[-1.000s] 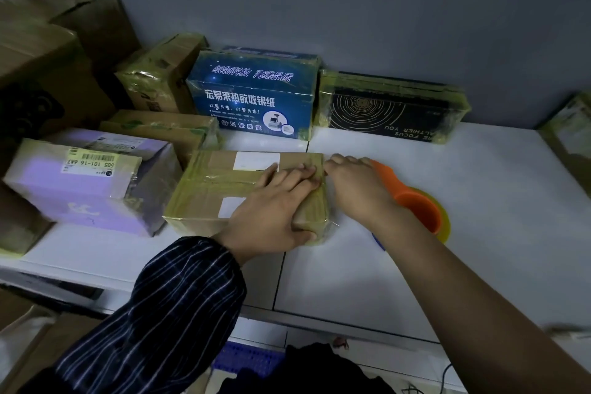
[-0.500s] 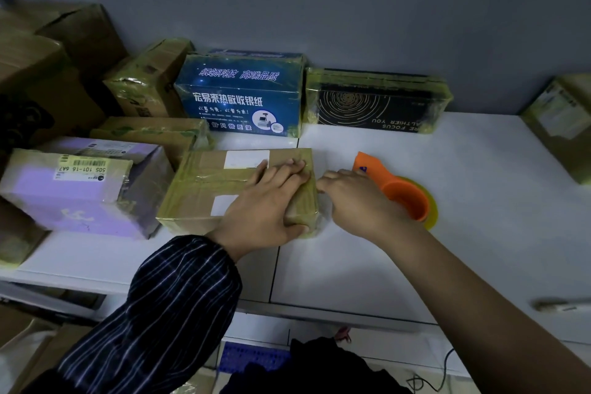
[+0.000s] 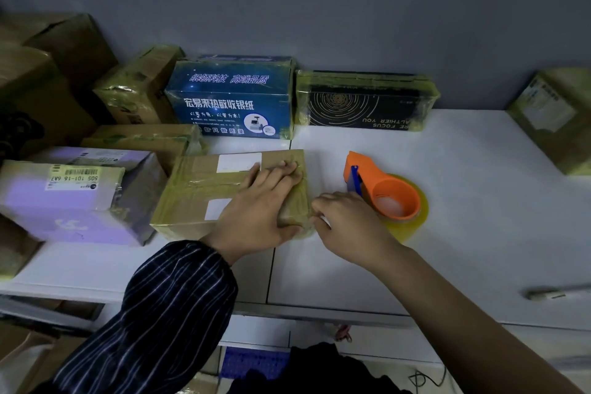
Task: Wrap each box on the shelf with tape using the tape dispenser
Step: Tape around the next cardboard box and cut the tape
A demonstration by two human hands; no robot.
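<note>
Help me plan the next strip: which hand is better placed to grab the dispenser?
Likely right. The right hand lies beside the dispenser; the left hand presses flat on the box.

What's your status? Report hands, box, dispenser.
Left hand flat on brown box, pressing. Right hand at box's right end, grip unclear. Tape dispenser lies beside it on shelf, unheld. Nothing in the way.

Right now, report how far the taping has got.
Done: blue box, black box and purple box show yellowish tape. In hand: left hand presses flat on the banded brown box; right hand at its right edge, tape dispenser lying beside. Left: big cartons far left seem untaped.
</note>
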